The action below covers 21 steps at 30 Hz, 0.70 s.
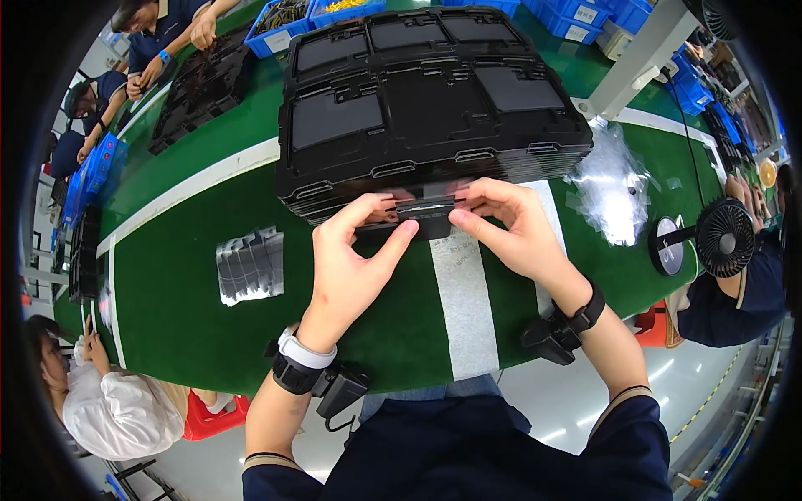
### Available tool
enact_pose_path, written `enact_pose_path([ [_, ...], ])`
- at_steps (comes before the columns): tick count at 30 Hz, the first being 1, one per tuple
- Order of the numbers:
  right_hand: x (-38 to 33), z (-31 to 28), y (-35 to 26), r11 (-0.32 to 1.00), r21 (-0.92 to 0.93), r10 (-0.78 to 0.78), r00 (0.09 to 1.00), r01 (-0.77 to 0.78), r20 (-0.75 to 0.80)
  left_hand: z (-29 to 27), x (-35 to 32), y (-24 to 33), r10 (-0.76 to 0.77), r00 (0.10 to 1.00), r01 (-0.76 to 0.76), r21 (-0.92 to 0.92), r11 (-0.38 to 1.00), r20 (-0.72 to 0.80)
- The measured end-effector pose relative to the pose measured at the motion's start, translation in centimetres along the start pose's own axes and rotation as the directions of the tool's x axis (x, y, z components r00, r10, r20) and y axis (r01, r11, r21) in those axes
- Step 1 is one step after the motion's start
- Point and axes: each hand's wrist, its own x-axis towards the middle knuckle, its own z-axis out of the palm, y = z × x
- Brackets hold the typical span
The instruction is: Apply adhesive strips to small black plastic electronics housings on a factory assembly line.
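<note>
Between my two hands is a thin black rectangular piece (433, 224), gripped at its two ends in front of a stack of black trays. My left hand (354, 255) pinches its left end between thumb and fingers. At the right end, the thumb and fingers of my right hand (520, 230) close on it. The fingertips are slightly smeared, and the piece's exact kind cannot be made out. Just beyond rises the tray stack (426, 108), whose top tray has several moulded pockets, most with flat dark grey panels in them.
On the green table lie a row of dark strips in clear film (251, 265) at left and a heap of clear plastic film (614, 188) at right. A small black fan (725, 238) stands right; blue bins (280, 25) line the back. Co-workers sit on both sides.
</note>
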Motion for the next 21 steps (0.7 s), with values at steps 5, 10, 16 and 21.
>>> enact_pose_path([
  [5, -0.1, 0.1, 0.4, 0.985, 0.165, 0.056, 0.998, -0.05, -0.034, 0.1, 0.2, -0.2, -0.006, 1.0, 0.004, -0.049, 0.999, -0.028],
  [10, 0.0, 0.3, 0.4, 0.976, 0.213, 0.055, 0.996, -0.041, -0.063, 0.2, 0.1, -0.2, -0.015, 1.0, 0.015, -0.008, 1.0, -0.02],
  [16, -0.6, 0.5, 0.0, 0.976, 0.166, -0.12, 0.983, 0.142, -0.137, 0.1, -0.3, 0.6, -0.056, 0.998, 0.055, -0.064, 0.996, -0.004],
  [21, -0.4, -0.4, -0.3, 0.863, 0.499, 0.08, 0.997, -0.079, 0.02, 0.0, -0.4, 0.9, -0.066, 0.992, 0.097, -0.335, 0.937, 0.105],
])
